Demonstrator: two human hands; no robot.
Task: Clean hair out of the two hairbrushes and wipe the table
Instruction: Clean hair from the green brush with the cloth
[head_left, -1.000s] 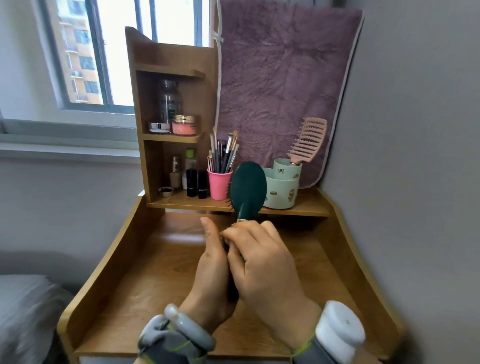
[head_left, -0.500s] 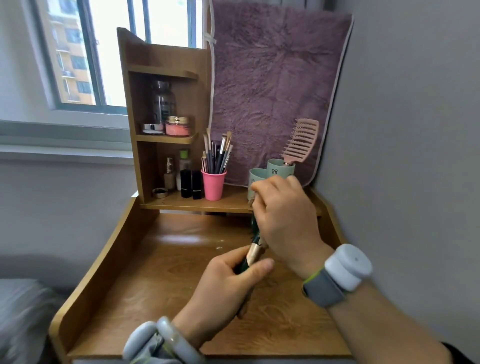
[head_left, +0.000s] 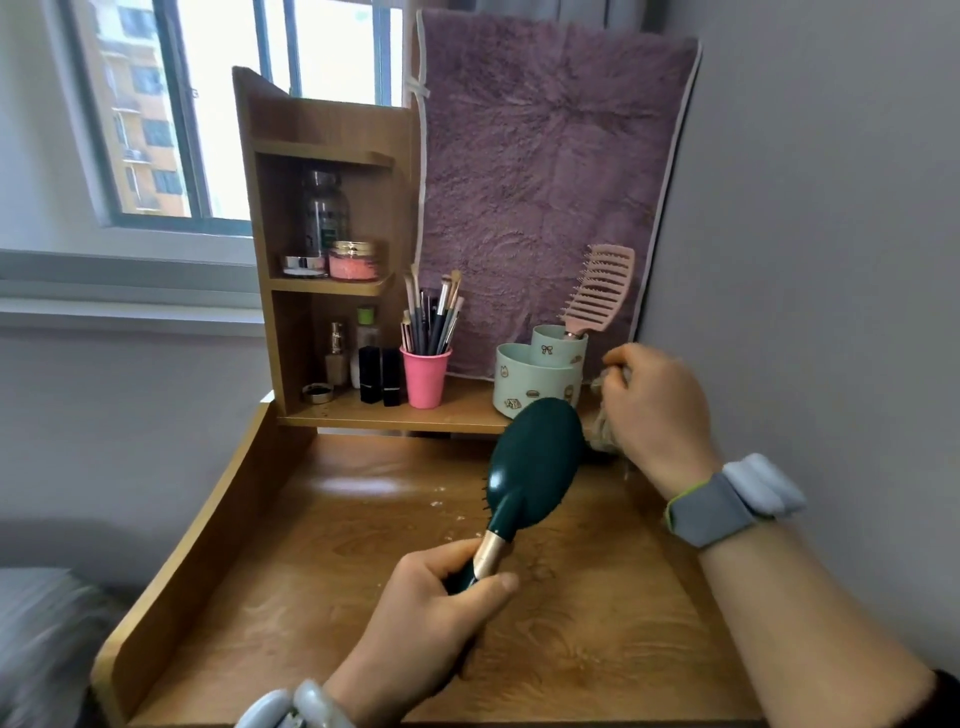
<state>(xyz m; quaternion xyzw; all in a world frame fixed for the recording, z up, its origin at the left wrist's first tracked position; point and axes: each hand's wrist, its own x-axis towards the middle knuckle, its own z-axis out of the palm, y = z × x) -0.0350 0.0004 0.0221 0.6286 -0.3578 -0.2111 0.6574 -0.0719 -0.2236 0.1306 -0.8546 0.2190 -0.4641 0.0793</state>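
My left hand (head_left: 426, 618) grips the handle of a dark green paddle hairbrush (head_left: 535, 462), held tilted above the wooden table (head_left: 311, 571) with its smooth back toward me and its bristles facing away. To the right of the brush head, my right hand (head_left: 654, 410) is closed on a clump of light-coloured hair (head_left: 602, 436) hanging beside the bristles. A pink vented hairbrush (head_left: 602, 286) stands handle-down in a pale green holder (head_left: 535, 379) on the rear shelf.
A pink cup of makeup brushes (head_left: 426, 374), lipsticks and small bottles stand on the low shelf; jars sit in the wooden cubby (head_left: 322, 218) above. A purple towel (head_left: 545, 182) hangs behind. Small white specks (head_left: 441, 501) lie mid-table. A grey wall runs close on the right.
The right hand moved off the brush head to the right, drawing a clump of hair away. The left hand turned the brush so its green back shows again.
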